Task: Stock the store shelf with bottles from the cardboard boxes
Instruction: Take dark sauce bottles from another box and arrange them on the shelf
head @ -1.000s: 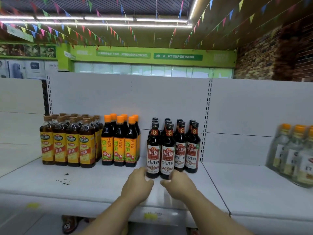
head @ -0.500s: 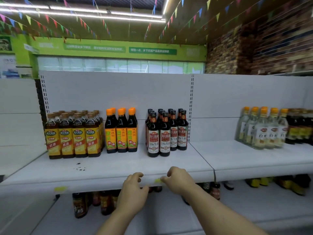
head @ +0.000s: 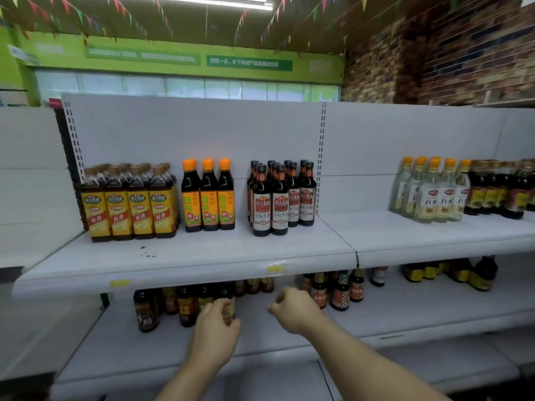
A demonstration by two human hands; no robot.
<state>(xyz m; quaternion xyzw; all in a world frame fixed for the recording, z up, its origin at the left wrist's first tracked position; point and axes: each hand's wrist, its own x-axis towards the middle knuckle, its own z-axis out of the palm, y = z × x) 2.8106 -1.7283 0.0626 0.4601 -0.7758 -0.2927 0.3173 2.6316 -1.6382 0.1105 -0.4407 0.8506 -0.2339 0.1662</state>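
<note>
Dark soy sauce bottles with red-and-white labels stand in rows on the upper white shelf. My two hands hang below that shelf's front edge, level with the lower shelf. My left hand has loosely curled fingers and overlaps a small dark bottle on the lower shelf; I see no grip on it. My right hand is loosely curled and holds nothing. No cardboard box is in view.
On the upper shelf stand yellow-labelled bottles, orange-capped bottles, clear vinegar bottles and more dark bottles at the right. Small dark bottles and others line the back of the lower shelf.
Both hands have drawn back from the soy sauce bottles on the upper shelf and dropped below its edge. The view has pulled back and tilted down, showing the lower shelf.
</note>
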